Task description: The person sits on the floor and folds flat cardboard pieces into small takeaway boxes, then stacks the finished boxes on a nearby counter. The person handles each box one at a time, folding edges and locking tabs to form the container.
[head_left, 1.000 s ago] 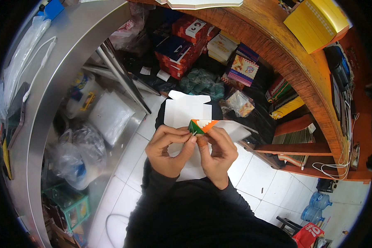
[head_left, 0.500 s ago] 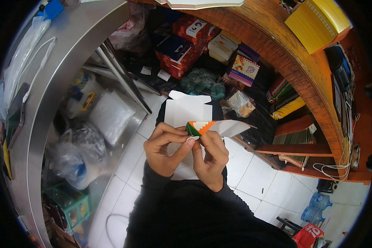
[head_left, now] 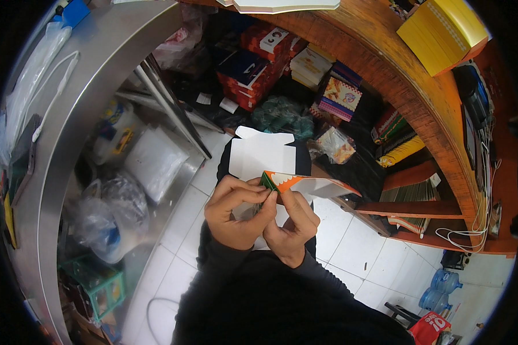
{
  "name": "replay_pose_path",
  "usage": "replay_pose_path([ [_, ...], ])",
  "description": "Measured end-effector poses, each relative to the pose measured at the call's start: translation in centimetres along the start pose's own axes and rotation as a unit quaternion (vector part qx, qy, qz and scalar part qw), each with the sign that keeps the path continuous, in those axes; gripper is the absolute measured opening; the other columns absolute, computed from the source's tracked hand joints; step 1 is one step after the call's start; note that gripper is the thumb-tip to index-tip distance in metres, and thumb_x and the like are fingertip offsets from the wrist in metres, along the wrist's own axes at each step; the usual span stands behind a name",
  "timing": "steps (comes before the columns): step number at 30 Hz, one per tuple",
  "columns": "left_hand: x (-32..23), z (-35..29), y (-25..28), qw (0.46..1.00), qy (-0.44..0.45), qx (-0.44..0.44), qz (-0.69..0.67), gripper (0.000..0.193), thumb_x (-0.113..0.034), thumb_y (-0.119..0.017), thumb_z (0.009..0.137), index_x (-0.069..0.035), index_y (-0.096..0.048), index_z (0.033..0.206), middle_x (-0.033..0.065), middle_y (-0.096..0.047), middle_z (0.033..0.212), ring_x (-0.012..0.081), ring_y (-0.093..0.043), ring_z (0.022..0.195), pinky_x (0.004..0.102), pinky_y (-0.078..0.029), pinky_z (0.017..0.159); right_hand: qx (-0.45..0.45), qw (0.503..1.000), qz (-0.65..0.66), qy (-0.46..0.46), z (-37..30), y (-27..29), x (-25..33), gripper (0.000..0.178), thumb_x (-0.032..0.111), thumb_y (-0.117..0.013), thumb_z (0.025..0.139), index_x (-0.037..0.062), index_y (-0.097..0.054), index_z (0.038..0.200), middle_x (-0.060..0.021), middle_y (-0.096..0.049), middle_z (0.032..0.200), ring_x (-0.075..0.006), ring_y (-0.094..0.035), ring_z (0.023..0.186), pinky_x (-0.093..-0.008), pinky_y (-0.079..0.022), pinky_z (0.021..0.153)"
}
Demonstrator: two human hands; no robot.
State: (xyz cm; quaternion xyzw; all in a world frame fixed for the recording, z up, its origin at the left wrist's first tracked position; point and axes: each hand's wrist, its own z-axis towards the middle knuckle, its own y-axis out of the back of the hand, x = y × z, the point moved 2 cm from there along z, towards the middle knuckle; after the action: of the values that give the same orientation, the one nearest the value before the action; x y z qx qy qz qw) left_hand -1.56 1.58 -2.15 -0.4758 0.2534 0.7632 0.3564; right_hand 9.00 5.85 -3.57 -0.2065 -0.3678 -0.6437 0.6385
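A partly folded cardboard box (head_left: pixel 262 156) lies over my lap, its white inner face up and a tabbed flap at the far end. One of its sides, printed green and orange on the outside, stands raised between my hands and stretches out to the right. My left hand (head_left: pixel 233 210) pinches the green corner between thumb and fingers. Close against it, my right hand (head_left: pixel 293 225) grips the same corner from the right. The fingers hide much of the fold and the near part of the box.
A metal table (head_left: pixel 69 109) curves along the left, with plastic bags (head_left: pixel 112 213) on a shelf beneath. Ahead, stacked printed boxes (head_left: pixel 250 72) sit under a wooden desk (head_left: pixel 380 52). Right of me is a wooden shelf (head_left: pixel 411 209). Water bottles (head_left: pixel 440 290) stand on the tiled floor.
The raised printed side has tilted and dropped slightly, showing less of its orange face. My left hand has shifted a little right and nearer, its thumb now pressed at the green corner.
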Motion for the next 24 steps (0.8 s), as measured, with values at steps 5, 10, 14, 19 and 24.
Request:
replay_pose_path([
  [5,-1.1,0.4,-0.6,0.991,-0.066,0.040,0.107,0.017,0.005,-0.075,0.075,0.000,-0.072,0.091,0.0107,-0.063,0.096,0.0217,-0.067,0.086,0.0326,-0.056,0.084,0.021,0.999,0.008,-0.043,0.4,0.4,-0.2,0.042,-0.006,-0.062,0.084,-0.0077,-0.057,0.125,-0.0175,-0.065,0.090,-0.0207,-0.065,0.081,-0.0264,-0.050,0.073],
  [10,-1.0,1.1,0.3,0.997,0.067,0.023,0.004,0.022,-0.006,-0.070,0.086,-0.003,-0.068,0.107,0.0114,-0.061,0.115,0.0201,-0.066,0.099,0.0270,-0.058,0.067,0.134,0.978,0.112,-0.116,0.8,0.9,0.3,0.044,-0.011,-0.054,0.083,-0.0080,-0.053,0.127,-0.0216,-0.060,0.107,-0.0257,-0.064,0.092,-0.0294,-0.050,0.078],
  [14,-0.2,1.3,1.1,0.982,0.160,0.050,-0.087,0.030,-0.009,-0.068,0.090,0.000,-0.058,0.117,0.0117,-0.065,0.104,0.0155,-0.067,0.090,0.0243,-0.058,0.057,0.243,0.959,0.116,-0.094,0.7,1.2,1.3,0.051,-0.011,-0.053,0.083,-0.0084,-0.045,0.133,-0.0240,-0.058,0.120,-0.0299,-0.062,0.104,-0.0322,-0.048,0.087],
  [19,0.8,1.1,1.5,0.988,0.149,0.011,-0.042,0.020,-0.016,-0.063,0.094,0.002,-0.058,0.101,0.0106,-0.065,0.087,0.0126,-0.065,0.070,0.0236,-0.056,0.054,0.182,0.968,0.127,-0.116,1.3,1.8,0.9,0.056,-0.009,-0.064,0.077,-0.0034,-0.040,0.128,-0.0229,-0.052,0.123,-0.0303,-0.057,0.109,-0.0349,-0.043,0.095],
  [24,0.7,1.1,2.1,0.990,0.134,-0.039,-0.029,0.016,-0.015,-0.059,0.096,0.000,-0.055,0.099,0.0072,-0.059,0.086,0.0098,-0.061,0.072,0.0203,-0.054,0.048,-0.002,0.996,-0.074,-0.052,3.6,4.0,-0.5,0.056,-0.003,-0.069,0.072,-0.0030,-0.046,0.123,-0.0180,-0.050,0.121,-0.0299,-0.050,0.114,-0.0368,-0.040,0.096],
])
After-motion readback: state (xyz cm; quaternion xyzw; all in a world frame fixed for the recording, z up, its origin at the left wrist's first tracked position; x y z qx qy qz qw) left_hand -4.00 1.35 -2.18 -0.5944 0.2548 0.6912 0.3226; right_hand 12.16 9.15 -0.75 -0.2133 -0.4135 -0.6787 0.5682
